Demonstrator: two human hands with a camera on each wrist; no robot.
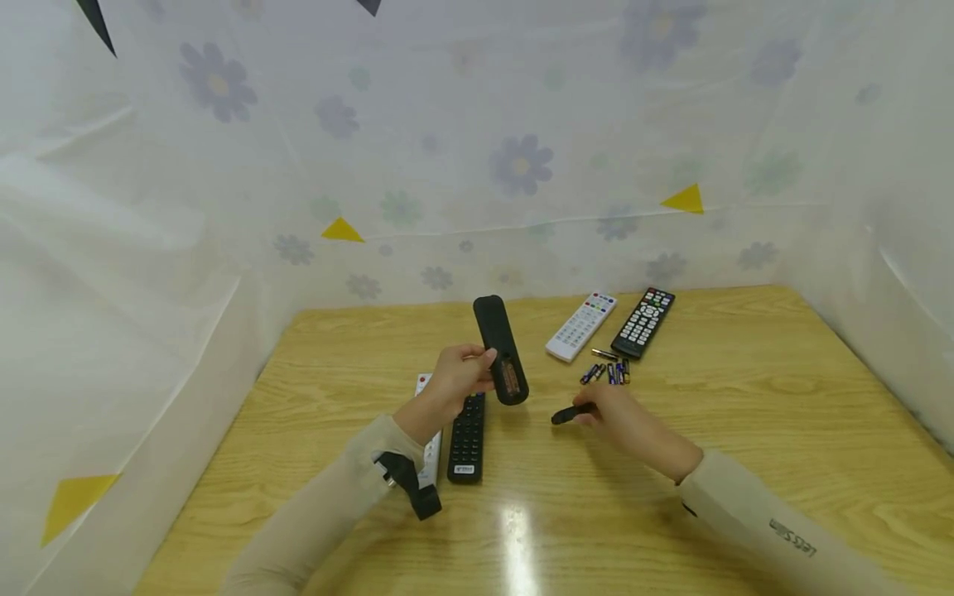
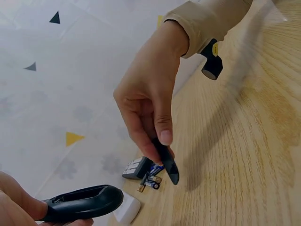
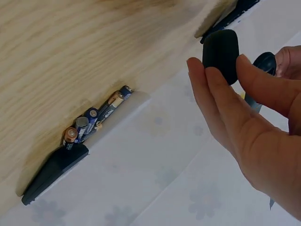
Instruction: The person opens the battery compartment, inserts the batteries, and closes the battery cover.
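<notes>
My left hand (image 1: 456, 381) grips a black remote control (image 1: 499, 331) with its back turned up. The battery compartment at its lower end is uncovered and looks brownish inside. In the left wrist view that remote (image 2: 84, 203) shows edge-on, its recess facing up. My right hand (image 1: 622, 420) pinches a small black battery cover (image 1: 568, 414) between thumb and fingers above the table. Seen from the right wrist, the cover (image 3: 221, 55) has a smooth, rounded rectangular face. The two hands are apart, with the remote left of the cover.
Several loose batteries (image 1: 615, 372) lie beyond my right hand. Behind them are a white remote (image 1: 581, 327) and a black remote (image 1: 643, 323) with pale buttons. Another black remote (image 1: 466, 439) lies under my left hand, beside a white one (image 1: 431, 460) partly hidden by my wrist.
</notes>
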